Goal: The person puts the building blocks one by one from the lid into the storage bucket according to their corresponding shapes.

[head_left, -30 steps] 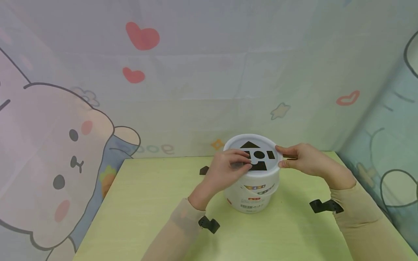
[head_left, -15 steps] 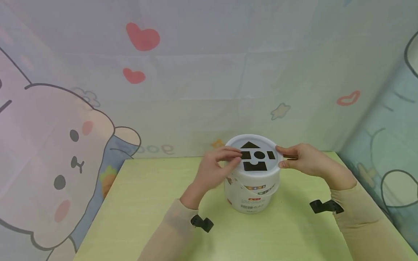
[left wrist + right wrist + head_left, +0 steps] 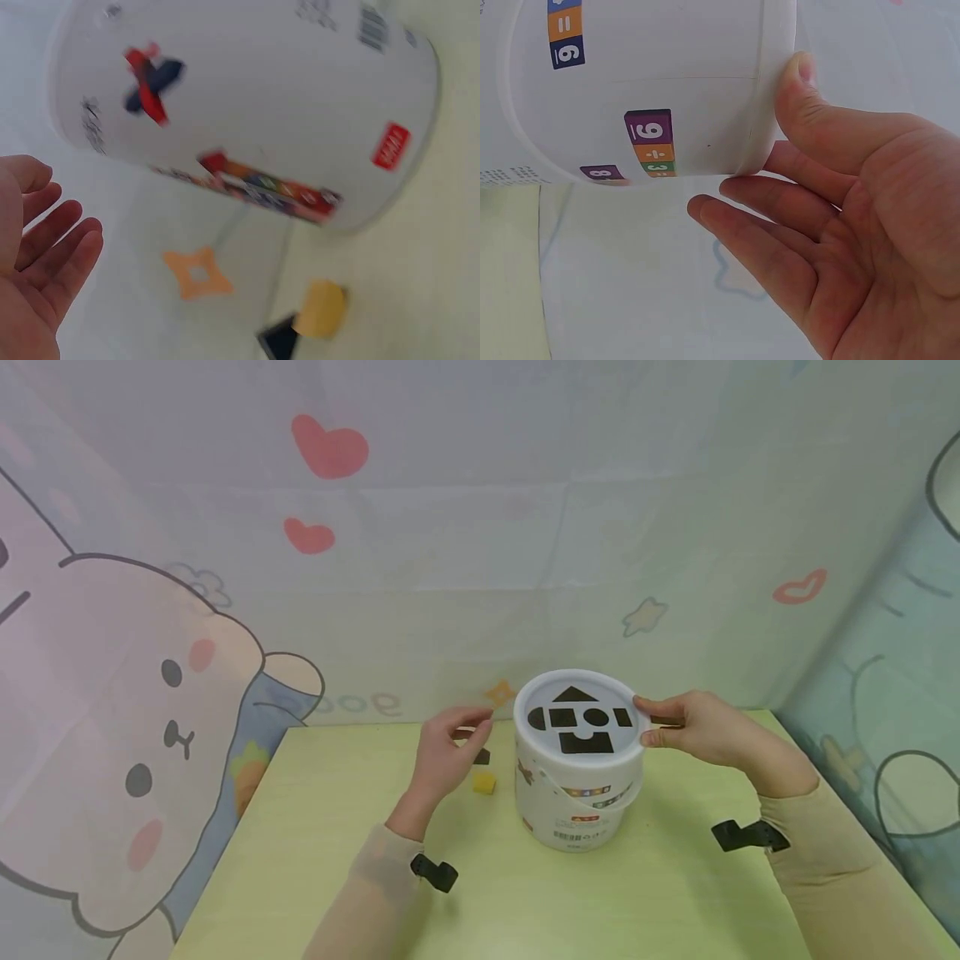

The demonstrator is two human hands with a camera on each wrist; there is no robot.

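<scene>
A white lidded bucket [image 3: 577, 810] stands on the table, its lid [image 3: 537, 752] pierced with dark holes of various shapes. My right hand [image 3: 708, 727] holds the rim at the right, thumb and fingers against the lid's edge; the right wrist view has this right hand [image 3: 862, 217] with some fingers apart from the bucket. To the bucket's left, my left hand [image 3: 446, 756] is in the air with relaxed fingers and nothing between them. Just right of it lies a yellow block [image 3: 483, 782], with a small black piece [image 3: 482, 757] behind, partly covered by the hand.
Under everything is a pale green table [image 3: 337, 827]. A printed cloth [image 3: 465, 527] with hearts and a rabbit hangs close behind its back edge. The bucket's white handle [image 3: 632, 795] hangs down along its front.
My left hand has left the lid and moved leftward, uncovering the lid's left holes. The yellow block has come into view. My right hand has stayed on the rim.
</scene>
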